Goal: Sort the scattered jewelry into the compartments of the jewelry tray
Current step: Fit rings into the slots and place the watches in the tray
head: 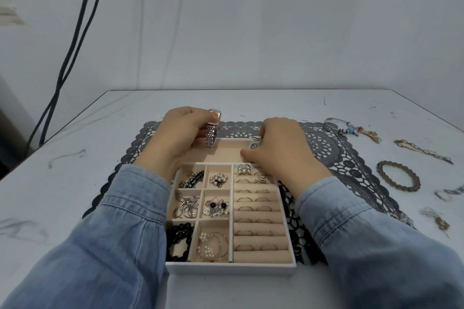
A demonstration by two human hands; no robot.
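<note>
On the table [75, 183], left hand [180, 130] grips a watch [211, 137] over the tray [231, 268], right hand [278, 145] pinches a silver piece [256, 140].

A plain white wall [251, 20] stands behind a white desk [75, 183]. The desk top has grey scuffs and scratches. Two dark cables [75, 45] hang down on the left. A dark lace mat [339, 158] lies on the desk.

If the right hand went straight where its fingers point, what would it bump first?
Probably the watch hanging from the left hand: the right hand points left across the far compartment of the tray, though depth is hard to judge.
</note>
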